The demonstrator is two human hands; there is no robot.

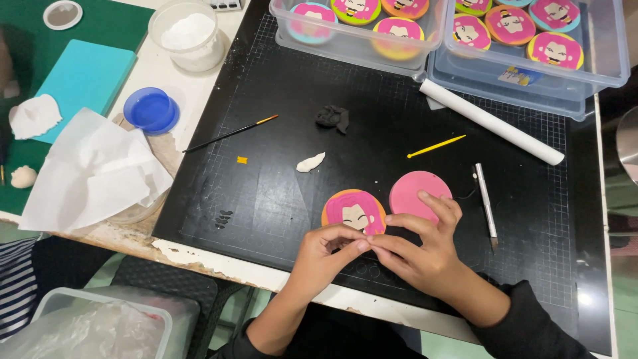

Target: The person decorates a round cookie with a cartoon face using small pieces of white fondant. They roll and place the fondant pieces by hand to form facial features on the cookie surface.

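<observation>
So we're at the cutting mat (279, 133) with both hands meeting right at the front edge of the decorated cookie (353, 211), the orange-rimmed one with the pink-haired cartoon face. Our left hand (325, 256) has thumb and forefinger pressed together, and our right hand (419, 256) is doing the same, fingertips of both touching each other. Whatever's pinched between them is too tiny to make out, probably a speck of fondant, but honestly we can't tell.

Just beside the face cookie, touching its right side, sits a plain pink disc (419, 193), partly under our right fingers. It looks like we're in the fiddly detail stage: shaping a small piece before it goes onto the face. Our guess is the next bit calls for a very light touch and a steady placement, since the face is already finished and easy to smudge.

Spare bits are within reach: a white fondant scrap (310, 162), a black fondant lump (333, 117), a thin paintbrush (229, 134), a yellow modelling tool (435, 146), a craft knife (486, 205) and a white rolling pin (492, 123). Finished cookies fill the clear plastic tubs (531, 86) at the back.
</observation>
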